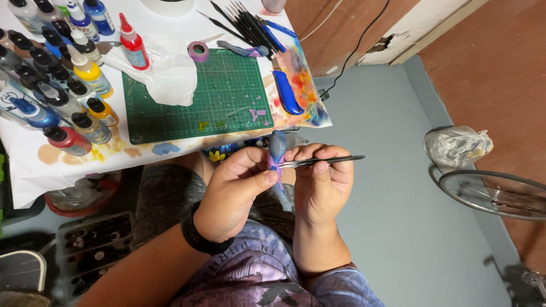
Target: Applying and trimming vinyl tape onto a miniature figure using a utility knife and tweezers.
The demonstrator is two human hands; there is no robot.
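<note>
green gridded cutting mat (196, 102) | blue-purple figurine (277, 150) | purple tape roll (198, 51) | red bottle (134, 44)

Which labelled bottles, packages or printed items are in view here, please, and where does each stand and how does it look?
Paint bottles: clustered at the table's left, small, dark-capped, with coloured labels.
Red bottle: beside white tissue, red with white nozzle.
Yellow bottle: left of green cutting mat, white nozzle.
Plastic bag: on the floor at right, clear, crumpled.
No screens or signs.

Left hand (236, 190) gripping blue figurine (277, 149), right hand (321, 182) pinching tweezers (318, 162), green cutting mat (196, 105) beyond
</note>
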